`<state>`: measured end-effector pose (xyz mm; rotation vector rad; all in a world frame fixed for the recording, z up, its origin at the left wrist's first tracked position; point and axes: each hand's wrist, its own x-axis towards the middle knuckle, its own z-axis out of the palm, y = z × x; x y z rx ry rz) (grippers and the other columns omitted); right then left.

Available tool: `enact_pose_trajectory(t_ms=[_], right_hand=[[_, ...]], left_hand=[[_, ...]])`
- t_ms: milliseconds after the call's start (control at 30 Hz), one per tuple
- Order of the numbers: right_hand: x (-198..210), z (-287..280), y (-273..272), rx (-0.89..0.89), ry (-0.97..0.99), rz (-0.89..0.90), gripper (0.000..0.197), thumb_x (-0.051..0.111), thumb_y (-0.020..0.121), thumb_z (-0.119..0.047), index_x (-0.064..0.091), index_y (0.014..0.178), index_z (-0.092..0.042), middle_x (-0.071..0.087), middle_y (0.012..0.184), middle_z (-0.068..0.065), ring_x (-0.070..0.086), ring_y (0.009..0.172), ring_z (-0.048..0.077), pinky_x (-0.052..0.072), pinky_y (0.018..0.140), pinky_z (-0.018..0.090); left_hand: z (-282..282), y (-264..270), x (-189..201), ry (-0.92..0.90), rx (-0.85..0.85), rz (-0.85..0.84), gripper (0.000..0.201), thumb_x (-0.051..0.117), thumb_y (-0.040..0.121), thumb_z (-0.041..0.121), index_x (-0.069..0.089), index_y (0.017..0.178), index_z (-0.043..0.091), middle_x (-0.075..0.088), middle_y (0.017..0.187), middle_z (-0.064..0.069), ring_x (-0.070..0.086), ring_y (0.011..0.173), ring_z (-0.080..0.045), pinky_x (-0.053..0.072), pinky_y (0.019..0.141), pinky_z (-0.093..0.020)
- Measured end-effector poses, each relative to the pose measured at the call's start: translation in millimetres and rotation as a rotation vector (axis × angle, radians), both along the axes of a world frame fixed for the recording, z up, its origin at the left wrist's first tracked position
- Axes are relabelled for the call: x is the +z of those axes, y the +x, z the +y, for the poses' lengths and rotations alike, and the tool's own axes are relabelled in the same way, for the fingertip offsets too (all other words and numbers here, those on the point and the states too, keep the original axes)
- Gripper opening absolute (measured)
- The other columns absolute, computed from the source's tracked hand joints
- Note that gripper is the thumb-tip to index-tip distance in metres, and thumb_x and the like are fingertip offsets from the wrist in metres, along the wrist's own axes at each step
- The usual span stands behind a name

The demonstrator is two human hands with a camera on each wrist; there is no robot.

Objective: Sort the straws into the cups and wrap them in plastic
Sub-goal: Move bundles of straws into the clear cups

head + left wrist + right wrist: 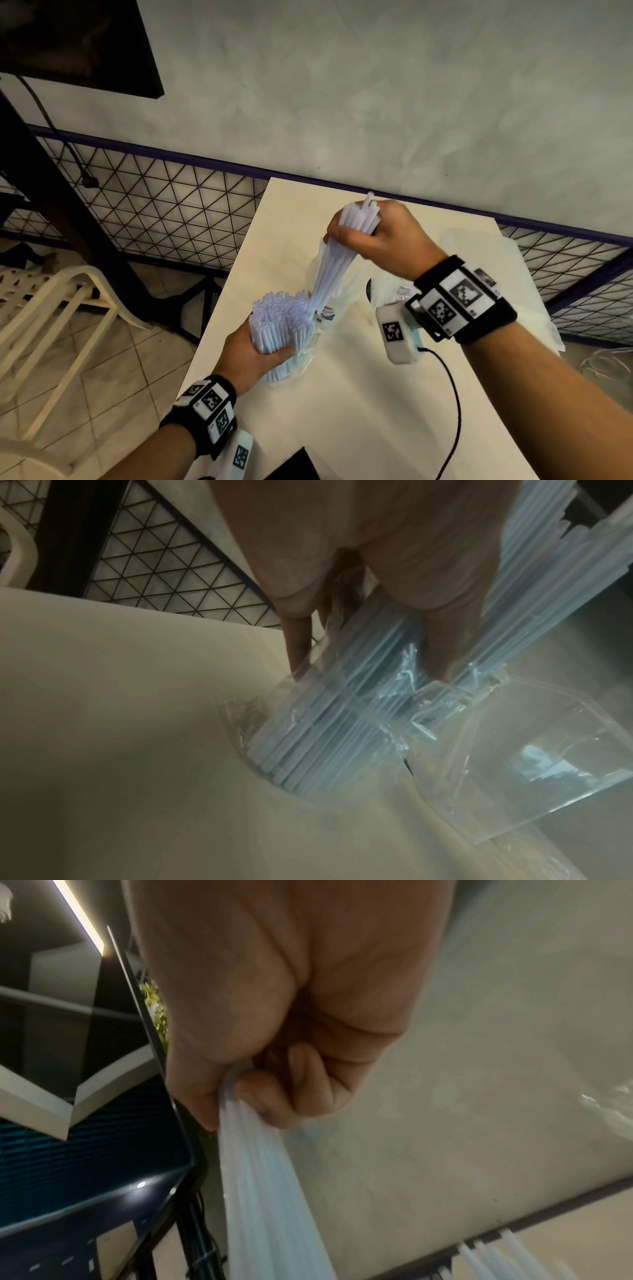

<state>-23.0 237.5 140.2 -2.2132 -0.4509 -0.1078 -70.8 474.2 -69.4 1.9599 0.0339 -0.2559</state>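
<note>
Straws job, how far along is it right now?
Early. Done: the clear bag is open around the big bundle. In hand: the left hand grips that bundle upright on the table, while the right hand holds a smaller bunch of straws above it. Left: no cup with sorted straws is clearly visible, and nothing is wrapped.

The right hand (373, 236) covers the middle of its straws (329, 274); the cup beneath is indistinct.

Small café or drinks-shop interior. A cream rectangular table (359, 394) stands against a grey plastered wall (376, 85); a black wire-mesh panel (164, 198) lies at 10 o'clock, a cream plastic chair (65, 308) at 8 o'clock over beige floor tiles (113, 394). Bulk white plastic straws (277, 325) suggest drink service.
</note>
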Motion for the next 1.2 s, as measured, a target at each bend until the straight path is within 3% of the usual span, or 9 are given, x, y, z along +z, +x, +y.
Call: enact_pose_trajectory(t_ms=[200, 333, 467, 633, 800, 933, 1033, 1133, 1200], right_hand=[[37, -22, 14, -0.09, 0.058, -0.041, 0.016, 0.065, 0.093, -0.015, 0.075, 0.081, -0.011, 0.075, 0.078, 0.004, 0.054, 0.053, 0.018, 0.045, 0.052, 0.028], [57, -31, 20, -0.178, 0.152, -0.061, 0.014, 0.065, 0.093, -0.013, 0.071, 0.084, -0.006, 0.076, 0.081, 0.01, 0.063, 0.058, 0.024, 0.049, 0.052, 0.032], [65, -34, 27, -0.226, 0.211, -0.044, 0.015, 0.061, 0.094, -0.005, 0.066, 0.092, 0.008, 0.073, 0.083, 0.014, 0.06, 0.048, 0.003, 0.045, 0.046, 0.014], [36, -43, 55, -0.311, -0.008, -0.037, 0.025, 0.068, 0.088, -0.025, 0.072, 0.083, -0.001, 0.073, 0.073, 0.01, 0.065, 0.053, 0.019, 0.054, 0.052, 0.032], [-21, -34, 64, -0.348, -0.249, 0.152, 0.038, 0.073, 0.085, -0.04, 0.07, 0.065, -0.008, 0.066, 0.053, 0.002, 0.059, 0.043, 0.008, 0.051, 0.057, 0.026], [-49, -31, 62, -0.297, -0.322, 0.474, 0.069, 0.074, 0.074, -0.063, 0.069, 0.106, -0.002, 0.076, 0.087, 0.003, 0.072, 0.059, 0.011, 0.057, 0.073, 0.027], [-46, -33, 59, -0.355, -0.324, 0.386, 0.077, 0.071, 0.076, -0.065, 0.055, 0.131, -0.013, 0.066, 0.116, -0.003, 0.069, 0.072, 0.013, 0.048, 0.075, 0.024], [-43, -36, 54, -0.334, -0.441, 0.269, 0.055, 0.07, 0.086, -0.042, 0.054, 0.133, -0.018, 0.059, 0.114, 0.0, 0.058, 0.104, 0.019, 0.037, 0.083, 0.024], [-47, -37, 50, -0.273, -0.514, 0.298, 0.059, 0.071, 0.085, -0.027, 0.048, 0.138, -0.02, 0.054, 0.12, 0.004, 0.053, 0.107, 0.019, 0.035, 0.082, 0.025]], left_hand=[[-1, 1, -1, -0.006, 0.0, -0.002, 0.061, 0.093, 0.062, 0.025, 0.063, 0.115, 0.022, 0.071, 0.093, 0.013, 0.067, 0.082, 0.007, 0.048, 0.066, -0.005], [0, 1, -1, -0.005, -0.005, -0.013, 0.059, 0.093, 0.063, 0.025, 0.064, 0.115, 0.021, 0.071, 0.094, 0.014, 0.065, 0.084, 0.013, 0.047, 0.065, -0.002], [0, 1, -2, -0.01, 0.002, -0.007, 0.056, 0.092, 0.065, 0.022, 0.065, 0.113, 0.02, 0.071, 0.093, 0.014, 0.064, 0.083, 0.015, 0.047, 0.064, -0.003], [-1, 1, -3, -0.018, 0.013, 0.005, 0.056, 0.092, 0.064, 0.021, 0.065, 0.113, 0.02, 0.071, 0.092, 0.014, 0.064, 0.081, 0.016, 0.047, 0.063, -0.003], [-2, 1, -2, -0.034, 0.016, 0.006, 0.056, 0.092, 0.065, 0.018, 0.064, 0.114, 0.019, 0.07, 0.092, 0.016, 0.063, 0.08, 0.018, 0.046, 0.063, 0.0], [-2, 0, -2, -0.043, 0.013, 0.011, 0.057, 0.092, 0.065, 0.017, 0.063, 0.114, 0.02, 0.07, 0.092, 0.015, 0.063, 0.081, 0.018, 0.046, 0.063, 0.0], [-1, 0, -1, -0.048, 0.011, 0.009, 0.057, 0.091, 0.065, 0.018, 0.063, 0.115, 0.021, 0.07, 0.092, 0.016, 0.063, 0.081, 0.018, 0.047, 0.063, -0.001], [-1, 0, -2, -0.051, 0.002, 0.004, 0.057, 0.091, 0.066, 0.018, 0.063, 0.115, 0.022, 0.07, 0.093, 0.015, 0.064, 0.083, 0.017, 0.047, 0.064, -0.001], [0, 1, -2, -0.05, -0.002, 0.003, 0.057, 0.092, 0.065, 0.019, 0.063, 0.115, 0.022, 0.071, 0.093, 0.013, 0.065, 0.083, 0.015, 0.048, 0.064, -0.002]])
